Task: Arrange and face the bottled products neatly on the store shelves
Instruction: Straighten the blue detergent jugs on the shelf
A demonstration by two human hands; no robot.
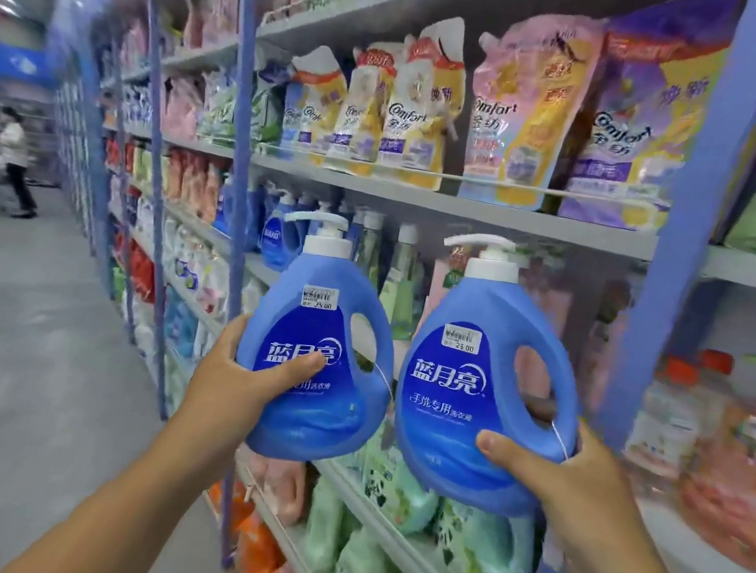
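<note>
Two glossy blue plastic jugs, each with a white pump cap, moulded loop handle and price sticker, held upright before the shelf edge (pixel 431 202). Left hand (pixel 243 379) grips the left jug (pixel 319 351); right hand (pixel 569 476) grips the right jug (pixel 471 404). Soft printed refill pouches (pixel 521 119) stand above.

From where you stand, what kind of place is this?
Most likely a supermarket's laundry aisle: long shelves packed with Comfort softener pouches, and price stickers on the blue detergent bottles held in each hand.
</note>
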